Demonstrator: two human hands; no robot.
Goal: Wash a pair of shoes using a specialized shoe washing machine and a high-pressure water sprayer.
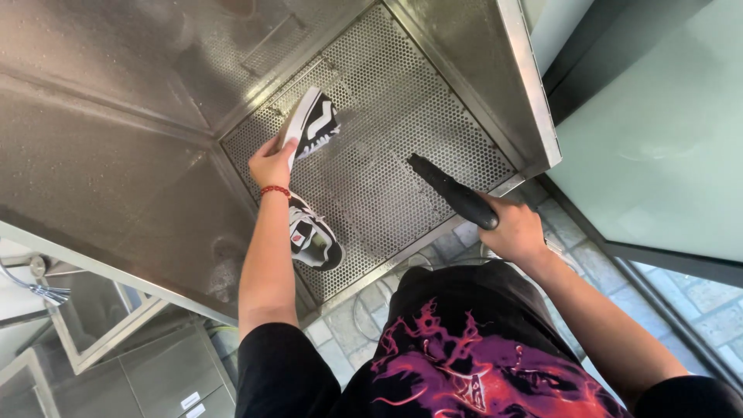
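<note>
My left hand [271, 164] grips a black and white sneaker [312, 121] by its heel, holding it up over the perforated metal floor [402, 155] of a steel wash booth. A thin red bracelet circles that wrist. A second matching sneaker [313, 238] lies on the perforated floor under my left forearm. My right hand [515, 231] is closed around a black spray gun [450, 190], whose nozzle points toward the held sneaker. A faint spray shows between nozzle and shoe.
Wet stainless steel walls [116, 155] surround the booth on the left and back. A steel side panel [526, 85] stands at the right. Paved tile floor [348, 325] lies below me, with a hose [364, 298] on it. Glass panes [665, 116] sit at the right.
</note>
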